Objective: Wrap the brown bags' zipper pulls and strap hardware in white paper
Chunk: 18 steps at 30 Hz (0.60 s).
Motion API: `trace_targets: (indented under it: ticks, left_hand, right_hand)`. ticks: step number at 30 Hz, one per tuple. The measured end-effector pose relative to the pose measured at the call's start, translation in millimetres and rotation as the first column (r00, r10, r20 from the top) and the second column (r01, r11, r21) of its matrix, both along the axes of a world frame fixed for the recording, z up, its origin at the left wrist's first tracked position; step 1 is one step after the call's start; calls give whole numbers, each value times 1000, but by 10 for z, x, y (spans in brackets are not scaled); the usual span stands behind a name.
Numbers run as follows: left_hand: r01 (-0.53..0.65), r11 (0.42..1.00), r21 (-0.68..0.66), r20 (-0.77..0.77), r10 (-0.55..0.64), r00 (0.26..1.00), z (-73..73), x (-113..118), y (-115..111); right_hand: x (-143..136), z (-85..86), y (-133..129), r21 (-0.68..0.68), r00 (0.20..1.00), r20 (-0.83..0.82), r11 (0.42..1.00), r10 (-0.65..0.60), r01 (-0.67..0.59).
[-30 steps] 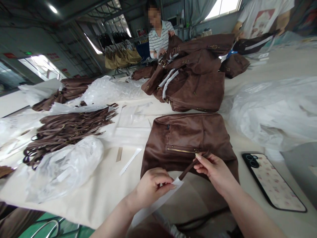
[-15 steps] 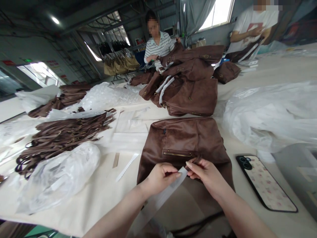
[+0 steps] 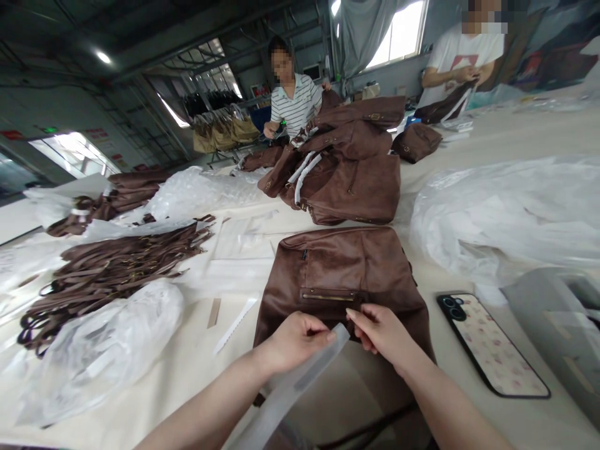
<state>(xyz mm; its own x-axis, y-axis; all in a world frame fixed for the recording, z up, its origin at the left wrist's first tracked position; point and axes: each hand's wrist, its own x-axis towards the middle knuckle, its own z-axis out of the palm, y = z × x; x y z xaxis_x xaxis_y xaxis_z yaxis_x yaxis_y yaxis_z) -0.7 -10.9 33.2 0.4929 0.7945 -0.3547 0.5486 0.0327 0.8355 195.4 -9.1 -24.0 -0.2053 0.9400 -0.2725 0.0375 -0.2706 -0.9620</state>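
A brown leather bag [image 3: 337, 262] lies flat before me, its zipped pocket [image 3: 328, 296] facing up. My left hand [image 3: 300, 337] pinches the upper end of a long translucent plastic strip [image 3: 300, 387], which hangs down over the lower part of the bag toward me. Close beside the strip's tip, my right hand [image 3: 372, 328] has thumb and forefinger pinched at the right end of the pocket zip. Between them is what looks like the brown leather zip pull, mostly hidden by the fingers. The strip's end and the right fingertips are a small gap apart.
Several brown bags [image 3: 356, 181] are heaped behind mine. Brown straps [image 3: 122, 262] and a clear plastic bag [image 3: 112, 337] lie left. At right are a phone [image 3: 497, 350], a grey bin [image 3: 553, 331] and plastic sheeting [image 3: 506, 212]. Two people stand across the table.
The view has shifted slightly, moving the scene left. My right fingertips have drawn a little away from the strip's end. Across the table, a person's arm has moved lower.
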Motion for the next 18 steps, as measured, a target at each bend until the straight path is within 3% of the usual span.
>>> trace_targets:
  ticks: [3,5,7,10,12,15,18]
  left_hand:
    - [-75,996,54,-18,76,997,-128,44,-13]
    - [-104,991,82,-35,108,994,-217,57,-15]
    - [-125,987,102,-58,131,990,-287,58,-10]
    - [-148,983,106,-73,156,985,-331,69,14]
    - [-165,981,107,-57,172,984,-320,96,36]
    - [-181,976,119,-46,187,981,-272,155,66]
    - [-186,974,132,-70,197,978,-247,210,94]
  right_hand:
    - [-5,3,-30,39,984,141,992,112,-119]
    - [19,4,-34,104,956,276,986,96,-129]
    - [54,-8,-24,279,894,441,959,-82,-50]
    - [90,-47,-4,545,792,510,838,-336,5]
    - [92,-73,2,579,798,520,812,-305,-67]
    - [77,-95,2,538,806,565,819,-175,-199]
    - [70,-101,5,515,806,581,819,-114,-255]
